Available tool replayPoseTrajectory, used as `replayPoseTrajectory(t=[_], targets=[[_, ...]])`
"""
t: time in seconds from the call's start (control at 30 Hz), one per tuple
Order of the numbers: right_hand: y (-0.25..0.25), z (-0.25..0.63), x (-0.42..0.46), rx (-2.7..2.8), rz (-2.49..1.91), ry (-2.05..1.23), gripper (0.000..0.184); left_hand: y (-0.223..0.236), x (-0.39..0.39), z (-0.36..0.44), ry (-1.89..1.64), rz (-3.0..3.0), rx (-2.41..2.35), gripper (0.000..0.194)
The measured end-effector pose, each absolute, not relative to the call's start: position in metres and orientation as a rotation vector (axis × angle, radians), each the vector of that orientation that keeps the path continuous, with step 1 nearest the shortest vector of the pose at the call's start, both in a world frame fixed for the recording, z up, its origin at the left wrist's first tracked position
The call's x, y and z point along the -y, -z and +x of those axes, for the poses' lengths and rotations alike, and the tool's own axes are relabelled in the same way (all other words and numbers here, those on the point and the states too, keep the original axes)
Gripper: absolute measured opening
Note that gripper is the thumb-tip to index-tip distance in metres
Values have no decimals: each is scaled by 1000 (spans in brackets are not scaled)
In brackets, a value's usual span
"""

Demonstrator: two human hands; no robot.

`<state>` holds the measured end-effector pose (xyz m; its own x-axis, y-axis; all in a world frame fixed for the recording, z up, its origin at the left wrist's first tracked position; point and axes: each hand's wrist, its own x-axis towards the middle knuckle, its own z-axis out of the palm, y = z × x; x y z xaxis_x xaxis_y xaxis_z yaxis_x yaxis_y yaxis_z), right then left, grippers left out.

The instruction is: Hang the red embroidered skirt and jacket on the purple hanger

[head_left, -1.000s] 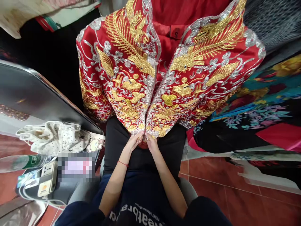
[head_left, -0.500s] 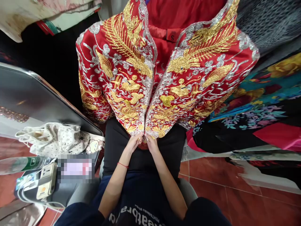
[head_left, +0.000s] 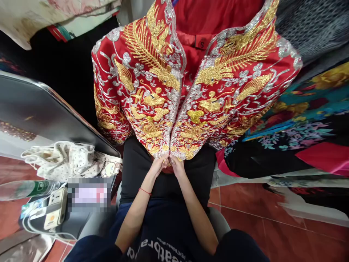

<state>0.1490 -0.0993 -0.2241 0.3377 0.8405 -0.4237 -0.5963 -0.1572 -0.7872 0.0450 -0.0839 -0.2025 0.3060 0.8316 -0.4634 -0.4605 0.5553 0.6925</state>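
To the left, a crumpled, spotted white bag (head_left: 65, 160) lies beside a cartoon tag (head_left: 110, 168). Near it are 1 clear bottle (head_left: 19, 190) with a green label, lying on its side, a power socket (head_left: 56, 198), white cables and a pixelated item (head_left: 88, 193). To the right, a teal flowered cloth (head_left: 302, 96) and a bright pink cloth (head_left: 327, 157) lie above the red tiled floor (head_left: 242, 203). A grey patterned cloth (head_left: 316, 27) fills the upper right corner.

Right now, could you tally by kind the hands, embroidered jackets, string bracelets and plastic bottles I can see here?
Red embroidered jacket: 1
Left hand and right hand, both at the jacket's lower front edge: 2
Red string bracelet: 1
Plastic bottle: 1
Total: 5
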Motion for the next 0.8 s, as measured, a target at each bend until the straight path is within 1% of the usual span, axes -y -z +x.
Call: replayPoseTrajectory(t=[0.13,0.33,0.8], targets=[[222,151,99,273,-1175,-1281,43,204,86,47,-879,486,-909,50],[220,151,100,284,-1179,-1286,45,206,83,47,-902,453,-923,46],[225,151,101,299,-1212,-1287,46,200,85,44,-859,528,-934,47]])
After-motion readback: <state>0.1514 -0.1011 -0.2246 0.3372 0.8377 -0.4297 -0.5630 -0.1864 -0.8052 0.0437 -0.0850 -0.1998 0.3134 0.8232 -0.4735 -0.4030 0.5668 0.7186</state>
